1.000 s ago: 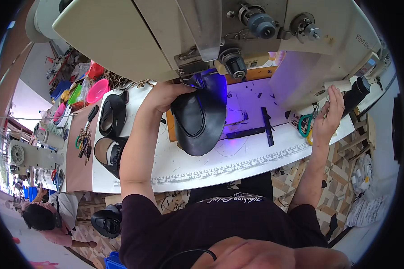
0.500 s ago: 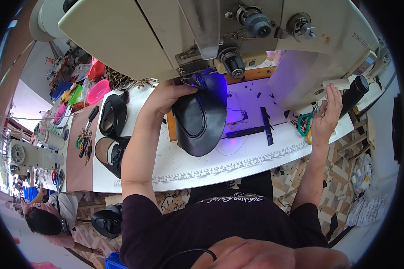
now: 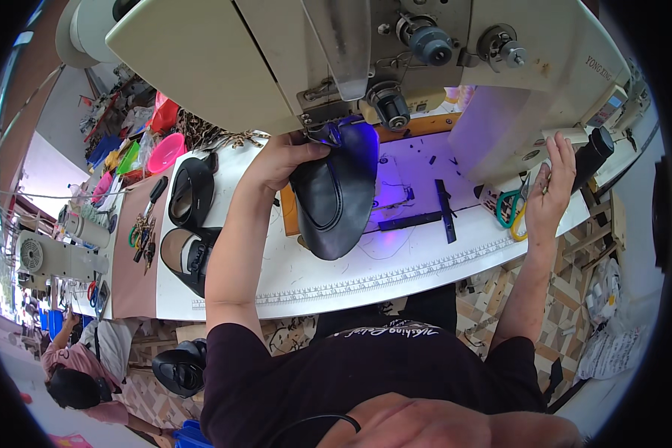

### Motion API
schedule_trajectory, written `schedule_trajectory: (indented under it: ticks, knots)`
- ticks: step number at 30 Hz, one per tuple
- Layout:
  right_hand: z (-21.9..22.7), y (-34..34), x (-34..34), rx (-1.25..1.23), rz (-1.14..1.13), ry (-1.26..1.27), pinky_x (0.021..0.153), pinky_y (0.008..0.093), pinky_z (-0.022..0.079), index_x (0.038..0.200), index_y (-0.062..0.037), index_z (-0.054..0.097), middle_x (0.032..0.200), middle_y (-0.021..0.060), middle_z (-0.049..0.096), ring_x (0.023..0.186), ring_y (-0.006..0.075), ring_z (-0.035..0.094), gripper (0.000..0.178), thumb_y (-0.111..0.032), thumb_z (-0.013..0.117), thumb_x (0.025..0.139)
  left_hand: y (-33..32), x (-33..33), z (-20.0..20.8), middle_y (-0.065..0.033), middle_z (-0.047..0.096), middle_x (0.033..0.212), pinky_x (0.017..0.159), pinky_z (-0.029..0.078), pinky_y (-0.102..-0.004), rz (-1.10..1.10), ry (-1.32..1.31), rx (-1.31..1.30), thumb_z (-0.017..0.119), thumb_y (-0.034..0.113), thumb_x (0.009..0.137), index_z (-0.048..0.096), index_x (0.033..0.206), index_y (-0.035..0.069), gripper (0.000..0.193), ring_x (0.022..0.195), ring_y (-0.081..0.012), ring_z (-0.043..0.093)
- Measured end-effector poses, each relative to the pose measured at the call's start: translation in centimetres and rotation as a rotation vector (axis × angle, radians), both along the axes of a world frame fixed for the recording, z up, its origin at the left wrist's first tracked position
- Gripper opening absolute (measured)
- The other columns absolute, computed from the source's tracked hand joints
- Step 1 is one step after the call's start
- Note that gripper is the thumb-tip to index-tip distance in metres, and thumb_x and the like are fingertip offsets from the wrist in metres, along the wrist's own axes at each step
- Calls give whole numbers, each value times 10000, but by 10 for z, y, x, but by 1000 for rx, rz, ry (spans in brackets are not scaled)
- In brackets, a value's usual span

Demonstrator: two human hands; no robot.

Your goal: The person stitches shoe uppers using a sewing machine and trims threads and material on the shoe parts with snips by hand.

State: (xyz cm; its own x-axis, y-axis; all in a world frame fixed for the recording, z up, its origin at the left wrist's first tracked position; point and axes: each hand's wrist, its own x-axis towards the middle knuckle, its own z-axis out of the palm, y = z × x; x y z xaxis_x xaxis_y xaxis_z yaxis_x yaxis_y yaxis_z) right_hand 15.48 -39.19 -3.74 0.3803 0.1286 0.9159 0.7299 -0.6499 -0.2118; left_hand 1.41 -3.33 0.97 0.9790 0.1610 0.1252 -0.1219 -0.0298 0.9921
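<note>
A pink plastic basin (image 3: 166, 153) stands at the far left among heaped plastic goods, its contents too small to tell; a blue bin (image 3: 193, 434) is cut off by the lower edge; a white plastic bag (image 3: 603, 291) sits on the tiled floor at right, its filling unclear. The black shoe upper (image 3: 341, 209) lies under the sewing machine (image 3: 201, 56), whose head hides its far end; the left hand (image 3: 287, 158) is clamped on its left edge, thumb on top, the other fingers mostly hidden; the right hand (image 3: 554, 175) is raised near the machine's column, fingers straight and close together, thumb apart; scissors (image 3: 501, 209) with green and yellow handles lie just beside it. Two black strips (image 3: 411, 221) meet near the upper; a printed ruler (image 3: 366, 282) borders the white table (image 3: 306, 272); two more uppers (image 3: 204, 179) sit left of the left forearm.
</note>
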Motion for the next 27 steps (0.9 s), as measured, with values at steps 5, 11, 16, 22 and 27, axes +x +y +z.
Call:
schedule_trajectory:
  ticks: [5,11,16,22,27]
  knots:
    - [4,7,-12,-60,-18,14,1035,349,321,1249,-55,509,1352,101,432,1296,267,351,393,41,415,879,12,-8,-7,-112,622,1054,873,492,-334,-44,-2,-36,586,-78,718,528,1167,-13,457,958,-217,611]
    - [0,23,-37,-105,-61,-3,1041,371,309,1218,-57,532,1355,109,425,1303,289,333,357,26,429,886,32,-21,-13,-107,608,1081,881,486,-333,-75,-35,-44,601,-73,714,517,1187,-11,485,972,-215,601]
    - [1,31,-53,-89,-10,-13,1034,378,314,1190,-45,547,1324,111,451,1277,302,364,313,2,438,901,37,-20,-14,-89,597,1102,901,465,-323,-92,-36,-32,619,-66,711,509,1209,-4,514,1006,-205,580]
    - [-9,49,-69,-65,175,80,935,348,407,1166,-8,545,1187,159,533,1107,264,519,267,-28,474,909,41,-19,-16,-80,591,1117,910,453,-312,-103,-48,-53,626,-63,709,521,1205,1,510,1015,-196,574]
    - [-21,72,-86,-40,456,495,745,311,497,1126,14,553,913,132,638,851,215,637,300,-37,588,833,39,-20,-13,-85,601,1100,902,456,-307,-93,-33,-60,622,-65,708,532,1192,1,496,1001,-195,581]
